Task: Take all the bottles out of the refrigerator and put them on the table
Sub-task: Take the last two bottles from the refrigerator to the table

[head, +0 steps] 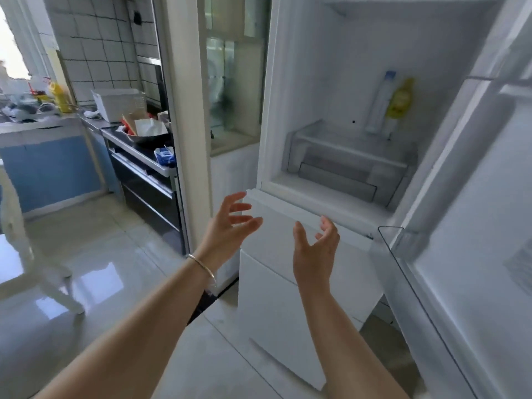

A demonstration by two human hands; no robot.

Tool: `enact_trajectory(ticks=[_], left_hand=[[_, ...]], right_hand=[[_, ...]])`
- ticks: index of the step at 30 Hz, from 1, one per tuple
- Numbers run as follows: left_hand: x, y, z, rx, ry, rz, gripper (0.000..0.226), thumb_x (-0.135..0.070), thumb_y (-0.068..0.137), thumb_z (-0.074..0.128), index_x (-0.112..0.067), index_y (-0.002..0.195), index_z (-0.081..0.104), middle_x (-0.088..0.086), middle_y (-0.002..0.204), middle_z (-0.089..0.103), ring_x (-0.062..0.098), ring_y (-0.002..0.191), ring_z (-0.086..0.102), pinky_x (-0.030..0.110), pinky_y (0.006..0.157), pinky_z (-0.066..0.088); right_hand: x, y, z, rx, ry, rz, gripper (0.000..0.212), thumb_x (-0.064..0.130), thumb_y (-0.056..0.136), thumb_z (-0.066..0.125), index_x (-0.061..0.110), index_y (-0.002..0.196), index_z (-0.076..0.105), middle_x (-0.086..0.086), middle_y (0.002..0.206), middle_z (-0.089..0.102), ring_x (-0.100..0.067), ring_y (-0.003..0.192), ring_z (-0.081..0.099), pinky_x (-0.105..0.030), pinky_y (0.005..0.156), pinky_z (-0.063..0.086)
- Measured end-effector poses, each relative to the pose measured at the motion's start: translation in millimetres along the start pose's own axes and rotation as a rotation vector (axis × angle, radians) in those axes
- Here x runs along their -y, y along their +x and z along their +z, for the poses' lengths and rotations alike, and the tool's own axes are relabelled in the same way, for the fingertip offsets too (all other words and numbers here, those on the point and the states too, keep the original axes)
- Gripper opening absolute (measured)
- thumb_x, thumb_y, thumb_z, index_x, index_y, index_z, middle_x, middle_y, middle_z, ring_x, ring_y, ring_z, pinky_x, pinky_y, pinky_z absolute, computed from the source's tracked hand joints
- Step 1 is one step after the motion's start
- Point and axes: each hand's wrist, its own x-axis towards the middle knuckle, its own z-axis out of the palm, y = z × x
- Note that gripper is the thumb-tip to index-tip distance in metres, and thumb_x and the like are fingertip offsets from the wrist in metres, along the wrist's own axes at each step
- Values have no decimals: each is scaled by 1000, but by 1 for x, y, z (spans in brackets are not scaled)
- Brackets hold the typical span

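Two bottles (390, 103) are seen standing at the back right corner of the refrigerator (331, 82) shelf. Left hand (230, 226) and right hand (315, 250) are raised empty, each grip spread apart, seemingly readied for reaching in.

Kitchen interior: glossy pale tiled floor (95, 272) reflecting daylight from a bright window (11, 53) at far left, white square-tiled wall (98, 47), blue-fronted cluttered counter (43, 156), black-fronted stove unit (144, 180), white pillar (187, 110), white chair (26, 246).
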Motion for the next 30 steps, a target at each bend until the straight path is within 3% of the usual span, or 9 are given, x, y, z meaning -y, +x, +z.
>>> enact_trajectory(ticks=[4, 7, 10, 15, 20, 23, 25, 28, 30], left_hand=[[12, 88, -3, 123, 13, 65, 44, -17, 84, 68, -34, 117, 45, -2, 113, 57, 7, 94, 62, 14, 71, 53], [14, 149, 1, 211, 28, 88, 40, -18, 84, 68, -42, 109, 47, -5, 109, 59, 4, 90, 62, 22, 78, 52], [17, 205, 15, 261, 5, 89, 38, -16, 86, 66, -37, 111, 48, -3, 108, 60, 6, 86, 62, 24, 75, 50], [20, 274, 69, 365, -87, 69, 35, -13, 87, 64, -26, 116, 49, -6, 101, 58, 3, 83, 59, 6, 63, 47], [26, 337, 135, 460, -130, 67, 37, -20, 85, 68, -28, 116, 50, -10, 101, 60, 6, 84, 60, 20, 75, 47], [24, 382, 171, 396, -114, 77, 38, -27, 79, 68, -32, 112, 50, -14, 96, 60, 5, 80, 59, 14, 65, 48], [18, 411, 194, 345, -104, 78, 37, -18, 85, 66, -26, 117, 51, -12, 93, 59, 4, 75, 56, 10, 56, 46], [17, 448, 226, 319, -91, 86, 39, -14, 85, 64, -18, 122, 51, -1, 100, 61, 7, 77, 57, 22, 68, 47], [17, 469, 248, 350, -98, 47, 41, -17, 85, 65, -17, 123, 50, 2, 103, 61, 14, 87, 60, 31, 78, 47]], right_hand=[[-4, 56, 37, -134, -4, 16, 62, 40, 88, 56, 19, 141, 30, 0, 144, 35, -17, 131, 38, -35, 107, 35], [0, 97, 59, -213, -43, 31, 61, 41, 88, 57, 20, 140, 31, 1, 143, 36, -16, 130, 39, -32, 103, 34], [4, 134, 71, -259, -38, 46, 59, 38, 87, 58, 25, 139, 33, 5, 140, 37, -12, 128, 39, -26, 97, 32], [2, 206, 70, -420, -62, 29, 57, 35, 85, 62, 21, 136, 39, 5, 131, 43, -14, 121, 45, -23, 92, 31], [-5, 295, 66, -493, -113, -38, 58, 34, 84, 64, 13, 134, 41, -3, 131, 45, -19, 123, 43, -28, 100, 33], [-5, 355, 57, -483, -114, -32, 61, 37, 83, 63, 12, 134, 41, -7, 134, 46, -21, 121, 47, -29, 98, 36], [-5, 391, 51, -474, -93, -37, 61, 34, 80, 60, 10, 133, 43, -10, 132, 47, -24, 119, 48, -30, 97, 38], [-9, 435, 43, -535, -77, -31, 66, 37, 73, 57, 8, 131, 44, -11, 130, 47, -25, 119, 48, -38, 103, 38], [-12, 460, 35, -557, -64, -26, 62, 30, 79, 64, 6, 132, 43, -11, 131, 46, -25, 120, 47, -38, 104, 37]])
